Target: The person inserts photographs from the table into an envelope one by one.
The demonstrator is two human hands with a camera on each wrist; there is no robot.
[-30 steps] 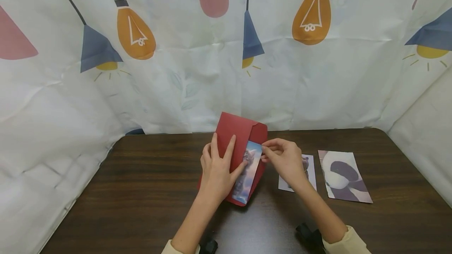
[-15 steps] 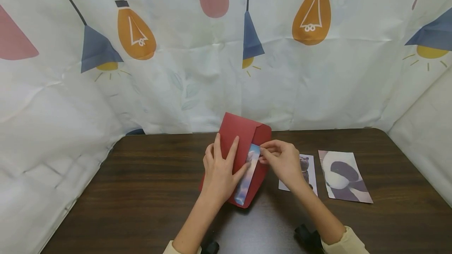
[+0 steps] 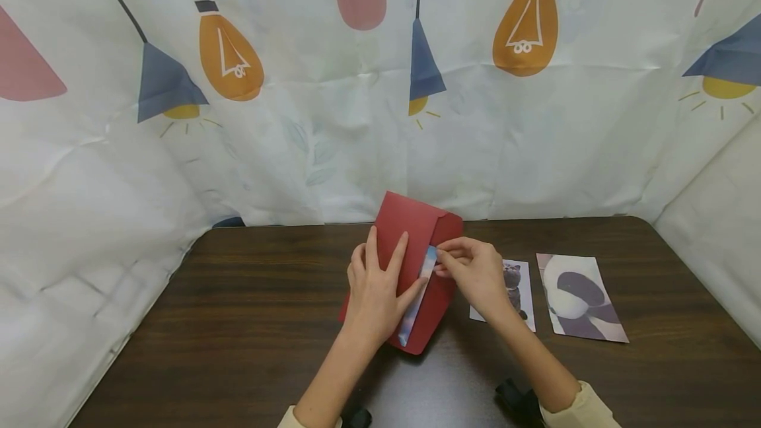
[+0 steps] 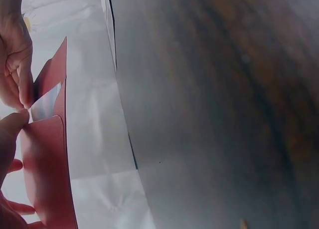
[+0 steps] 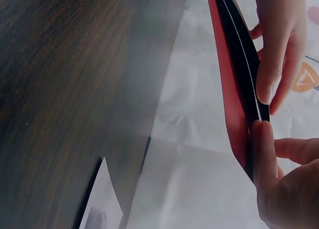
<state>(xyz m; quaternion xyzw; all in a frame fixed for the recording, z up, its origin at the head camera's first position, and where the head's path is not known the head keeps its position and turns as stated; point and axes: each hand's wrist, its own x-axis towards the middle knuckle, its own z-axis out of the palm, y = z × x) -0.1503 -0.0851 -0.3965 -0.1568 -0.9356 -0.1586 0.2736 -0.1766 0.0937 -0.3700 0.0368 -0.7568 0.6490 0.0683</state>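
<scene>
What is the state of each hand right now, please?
Left hand: open, resting on the red envelope.
Right hand: closed, pinching the blue picture card.

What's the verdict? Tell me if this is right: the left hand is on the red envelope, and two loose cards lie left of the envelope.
The side is wrong. The head view shows the small card and large card lying right of the envelope. The left hand is indeed on it.
</scene>
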